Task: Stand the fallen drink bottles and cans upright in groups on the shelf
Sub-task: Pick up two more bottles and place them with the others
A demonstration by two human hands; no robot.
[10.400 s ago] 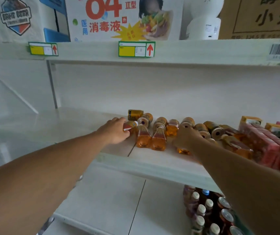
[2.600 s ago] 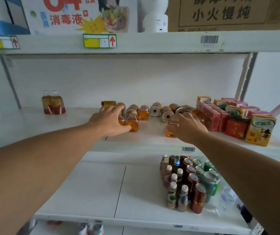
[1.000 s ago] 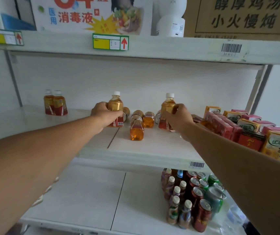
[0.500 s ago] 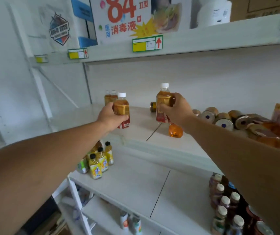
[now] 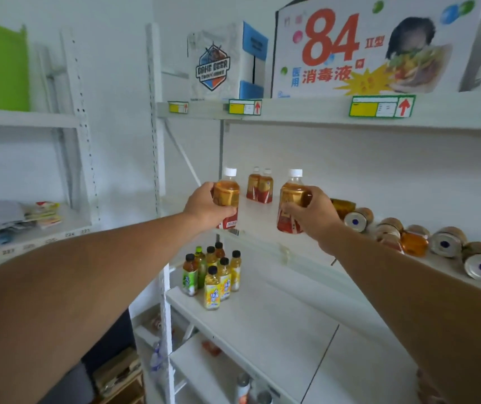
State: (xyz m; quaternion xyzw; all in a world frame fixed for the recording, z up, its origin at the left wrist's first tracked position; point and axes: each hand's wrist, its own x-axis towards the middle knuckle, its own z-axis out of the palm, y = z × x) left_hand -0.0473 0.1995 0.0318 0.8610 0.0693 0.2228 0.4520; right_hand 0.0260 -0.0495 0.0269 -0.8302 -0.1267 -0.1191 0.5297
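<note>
My left hand grips an upright amber tea bottle with a white cap and red label, held over the left end of the middle shelf. An identical tea bottle is upright in my right hand, a little to the right. Behind them, two matching bottles stand together against the back wall. To the right, several cans and one amber bottle lie on their sides on the same shelf.
A group of upright yellow and green drink bottles stands on the lower shelf. Cardboard boxes sit on the top shelf above price tags. A second shelving unit with papers is at the left.
Both hands lifted a bottle each from the fallen pile, turned them upright and carried them left toward the two standing bottles. My view has swung left.
</note>
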